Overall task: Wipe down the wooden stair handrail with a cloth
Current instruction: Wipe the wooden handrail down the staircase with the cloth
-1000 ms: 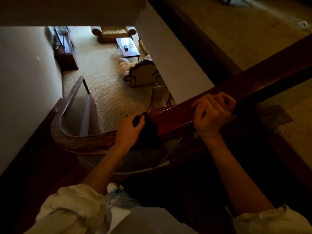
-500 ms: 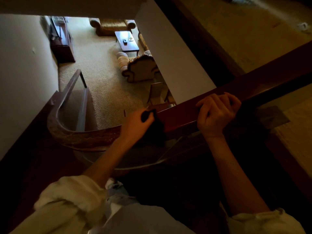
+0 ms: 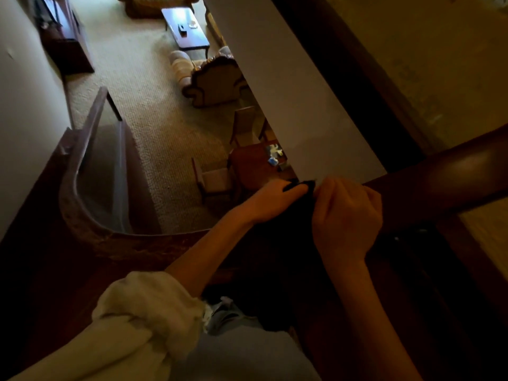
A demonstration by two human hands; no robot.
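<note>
As left fingers [image 3: 294, 191] pinch cloth [image 3: 305, 186], right fingers [image 3: 339, 191] curl.

Two hands [image 3: 275, 200] [image 3: 347, 215], one cloth [image 3: 301, 185], one handrail [image 3: 453, 176] — downstairs one coffee table [image 3: 187, 33], one armchair [image 3: 217, 82], two chairs [image 3: 245, 125] [image 3: 215, 178].

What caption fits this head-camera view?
Left hand holds a dark cloth against the wooden handrail; right hand grips it alongside.
</note>
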